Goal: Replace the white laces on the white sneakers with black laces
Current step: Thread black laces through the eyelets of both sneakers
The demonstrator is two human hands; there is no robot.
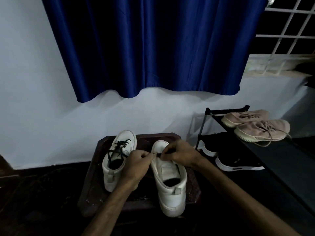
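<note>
Two white sneakers stand on a dark wooden stool [92, 189], toes pointing away from me. The left sneaker [117, 160] carries a black lace [119, 147] threaded across its front. The right sneaker [170, 181] has a black lace [157, 153] stretched across its lowest eyelets near the toe. My left hand [136, 166] pinches one end of that lace and my right hand [180, 155] pinches the other, both over the shoe's front. No white lace is in view.
A black shoe rack [226, 113] stands to the right, with beige sneakers [255, 126] on top and black shoes [235, 160] below. A white wall with a blue curtain [144, 48] is behind. The floor around the stool is dark.
</note>
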